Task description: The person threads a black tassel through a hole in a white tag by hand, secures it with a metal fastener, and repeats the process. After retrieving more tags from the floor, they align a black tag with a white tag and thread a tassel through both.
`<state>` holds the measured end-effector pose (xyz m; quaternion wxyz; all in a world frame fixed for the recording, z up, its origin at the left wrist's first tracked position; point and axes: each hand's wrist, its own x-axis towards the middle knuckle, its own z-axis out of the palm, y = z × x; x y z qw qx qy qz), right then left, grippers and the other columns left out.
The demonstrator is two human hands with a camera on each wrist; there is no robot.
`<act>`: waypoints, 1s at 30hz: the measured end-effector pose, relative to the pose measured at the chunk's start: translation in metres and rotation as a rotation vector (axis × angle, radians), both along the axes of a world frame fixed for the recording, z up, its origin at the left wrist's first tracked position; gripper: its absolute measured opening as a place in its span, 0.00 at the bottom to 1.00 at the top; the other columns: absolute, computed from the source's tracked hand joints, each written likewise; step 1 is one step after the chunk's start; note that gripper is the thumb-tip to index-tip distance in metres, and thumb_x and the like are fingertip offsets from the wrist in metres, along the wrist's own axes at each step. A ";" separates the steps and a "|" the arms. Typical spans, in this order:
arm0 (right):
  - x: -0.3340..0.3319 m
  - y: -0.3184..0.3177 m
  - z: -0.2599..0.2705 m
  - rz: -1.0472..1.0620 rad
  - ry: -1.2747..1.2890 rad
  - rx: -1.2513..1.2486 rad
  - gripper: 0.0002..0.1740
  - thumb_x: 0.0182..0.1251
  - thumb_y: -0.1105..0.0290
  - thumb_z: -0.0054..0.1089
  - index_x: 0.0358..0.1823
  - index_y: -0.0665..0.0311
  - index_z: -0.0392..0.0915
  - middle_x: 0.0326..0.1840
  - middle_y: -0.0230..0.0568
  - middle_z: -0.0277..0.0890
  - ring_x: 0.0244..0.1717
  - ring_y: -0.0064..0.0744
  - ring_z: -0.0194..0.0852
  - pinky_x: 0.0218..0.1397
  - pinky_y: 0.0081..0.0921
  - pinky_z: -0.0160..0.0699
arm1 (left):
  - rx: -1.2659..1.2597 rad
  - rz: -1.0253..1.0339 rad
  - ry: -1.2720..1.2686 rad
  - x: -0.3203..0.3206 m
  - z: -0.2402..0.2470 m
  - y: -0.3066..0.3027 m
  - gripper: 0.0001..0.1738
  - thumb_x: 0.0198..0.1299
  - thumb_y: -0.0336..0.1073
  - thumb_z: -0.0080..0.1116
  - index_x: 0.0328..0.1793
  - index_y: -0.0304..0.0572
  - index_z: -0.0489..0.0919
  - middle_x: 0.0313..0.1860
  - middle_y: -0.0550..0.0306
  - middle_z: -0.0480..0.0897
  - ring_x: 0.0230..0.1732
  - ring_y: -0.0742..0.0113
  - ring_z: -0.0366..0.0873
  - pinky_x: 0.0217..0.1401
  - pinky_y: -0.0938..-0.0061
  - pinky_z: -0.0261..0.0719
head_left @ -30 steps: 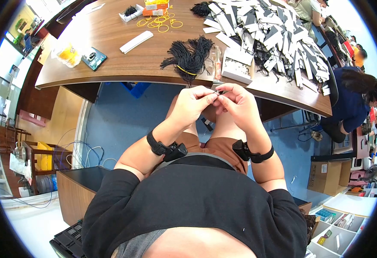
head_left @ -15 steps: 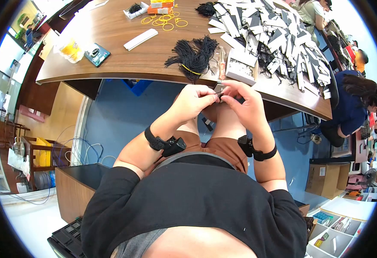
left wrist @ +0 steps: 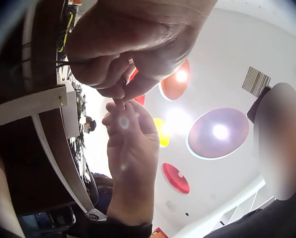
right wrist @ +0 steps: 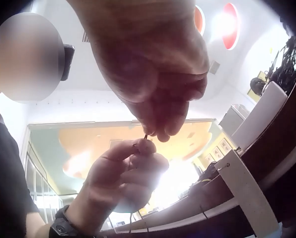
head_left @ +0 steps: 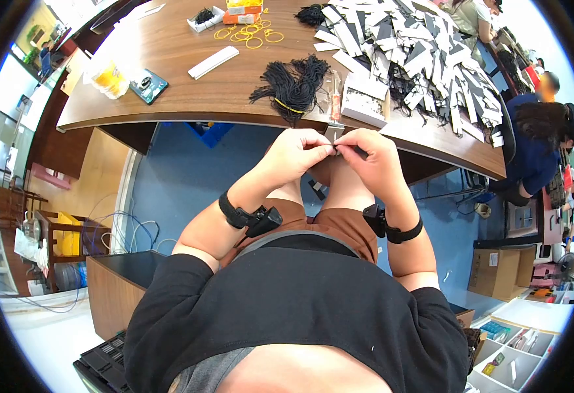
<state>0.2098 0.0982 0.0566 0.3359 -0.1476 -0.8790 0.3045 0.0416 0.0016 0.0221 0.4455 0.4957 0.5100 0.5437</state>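
Observation:
Just in front of the table edge, the left hand (head_left: 295, 156) and the right hand (head_left: 373, 161) meet fingertip to fingertip. Between them they pinch a thin dark cord (right wrist: 146, 137), mostly hidden by the fingers. In the left wrist view, a dark strand also passes behind the curled fingers of the left hand (left wrist: 133, 44). A flat pale strip with a small hole (left wrist: 31, 106) juts from the table edge near the hands; the right wrist view shows the same strip (right wrist: 248, 196). A bundle of black cords (head_left: 292, 85) tied with a yellow band lies on the table beyond.
A box of small white pieces (head_left: 364, 99) stands right of the bundle, beside a large pile of black and white tags (head_left: 418, 59). Further left lie yellow bands (head_left: 251, 33), a white strip stack (head_left: 213, 62) and a phone (head_left: 148, 86). A person (head_left: 537, 147) sits at the right.
The right hand has moved slightly left and its thumb and index finger have closed together against the left fingertips. The pale strip behind the fingertips shows more now. The left hand has barely moved.

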 end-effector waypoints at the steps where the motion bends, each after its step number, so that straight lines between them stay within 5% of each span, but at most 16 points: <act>1: 0.000 -0.002 -0.002 -0.019 0.014 -0.072 0.06 0.51 0.76 0.63 0.32 0.61 0.81 0.31 0.37 0.79 0.36 0.40 0.75 0.43 0.29 0.70 | 0.095 0.052 0.098 0.003 0.002 0.000 0.09 0.62 0.34 0.56 0.40 0.34 0.80 0.30 0.63 0.79 0.33 0.76 0.73 0.38 0.79 0.73; 2: 0.000 -0.002 -0.004 -0.038 0.029 -0.145 0.06 0.50 0.77 0.63 0.32 0.61 0.80 0.31 0.37 0.79 0.36 0.40 0.75 0.42 0.28 0.70 | 0.190 0.104 0.197 0.005 0.004 0.000 0.10 0.62 0.35 0.56 0.40 0.34 0.80 0.30 0.63 0.78 0.34 0.76 0.73 0.39 0.78 0.73; 5: 0.004 0.002 -0.007 -0.160 0.037 0.164 0.08 0.47 0.78 0.63 0.31 0.62 0.79 0.31 0.37 0.78 0.35 0.40 0.75 0.42 0.30 0.70 | 0.189 0.198 0.518 0.003 0.012 -0.001 0.12 0.62 0.37 0.57 0.40 0.34 0.80 0.29 0.62 0.77 0.33 0.72 0.74 0.38 0.77 0.73; 8: 0.007 0.007 -0.015 -0.149 0.134 0.320 0.09 0.44 0.79 0.64 0.30 0.62 0.78 0.31 0.36 0.77 0.34 0.38 0.75 0.41 0.31 0.69 | 0.126 0.249 0.567 -0.001 0.004 0.003 0.11 0.58 0.38 0.60 0.33 0.34 0.79 0.26 0.60 0.76 0.26 0.69 0.74 0.30 0.73 0.73; 11: 0.010 0.007 -0.021 -0.165 0.169 0.417 0.10 0.43 0.79 0.65 0.30 0.62 0.78 0.31 0.35 0.77 0.34 0.36 0.75 0.41 0.31 0.69 | -0.296 0.103 -0.025 0.000 0.020 0.003 0.12 0.60 0.37 0.59 0.31 0.34 0.78 0.22 0.63 0.73 0.20 0.74 0.69 0.21 0.78 0.67; 14: 0.012 0.001 -0.027 -0.115 0.193 0.485 0.11 0.43 0.78 0.65 0.31 0.62 0.78 0.30 0.34 0.76 0.33 0.35 0.74 0.41 0.31 0.68 | -0.288 -0.032 -0.787 -0.008 -0.007 0.011 0.10 0.60 0.36 0.59 0.30 0.39 0.76 0.22 0.66 0.71 0.18 0.83 0.61 0.14 0.86 0.52; 18: 0.009 -0.006 -0.033 -0.034 0.190 0.497 0.12 0.45 0.76 0.64 0.34 0.61 0.79 0.30 0.32 0.76 0.32 0.33 0.74 0.39 0.31 0.68 | -0.440 -0.057 -0.974 0.000 0.008 0.013 0.10 0.62 0.35 0.57 0.39 0.33 0.77 0.18 0.70 0.65 0.15 0.83 0.56 0.13 0.88 0.52; 22: 0.005 -0.005 -0.028 -0.072 0.193 0.411 0.10 0.47 0.75 0.65 0.33 0.62 0.80 0.29 0.34 0.76 0.32 0.34 0.75 0.39 0.30 0.69 | -0.247 0.065 -0.318 0.009 0.001 0.008 0.09 0.61 0.33 0.57 0.39 0.33 0.81 0.23 0.67 0.71 0.20 0.83 0.63 0.19 0.86 0.61; 24: 0.002 -0.006 -0.024 -0.179 0.207 0.346 0.08 0.48 0.74 0.66 0.32 0.62 0.81 0.29 0.35 0.77 0.32 0.34 0.75 0.39 0.30 0.69 | -0.031 0.098 -0.029 0.015 0.003 0.007 0.08 0.58 0.31 0.59 0.37 0.32 0.82 0.27 0.65 0.73 0.26 0.79 0.69 0.30 0.82 0.71; 26: -0.002 -0.005 -0.026 -0.164 0.187 0.080 0.05 0.50 0.74 0.66 0.31 0.62 0.82 0.29 0.37 0.78 0.33 0.37 0.76 0.40 0.29 0.69 | 0.108 0.120 0.170 0.014 -0.003 0.006 0.08 0.56 0.30 0.60 0.37 0.30 0.81 0.29 0.64 0.73 0.29 0.78 0.71 0.35 0.80 0.73; 28: -0.004 -0.003 -0.028 -0.069 0.176 -0.245 0.05 0.51 0.74 0.65 0.31 0.62 0.82 0.29 0.37 0.78 0.33 0.37 0.76 0.40 0.28 0.69 | 0.065 0.086 0.043 0.012 -0.010 0.006 0.07 0.54 0.28 0.61 0.37 0.31 0.79 0.31 0.64 0.74 0.32 0.80 0.70 0.34 0.83 0.72; 30: -0.004 -0.004 -0.027 -0.057 0.143 -0.200 0.04 0.51 0.75 0.65 0.30 0.62 0.81 0.29 0.37 0.79 0.33 0.37 0.76 0.41 0.28 0.68 | 0.039 0.093 -0.008 0.013 -0.013 0.005 0.06 0.53 0.27 0.60 0.36 0.32 0.78 0.31 0.64 0.73 0.32 0.81 0.70 0.34 0.83 0.72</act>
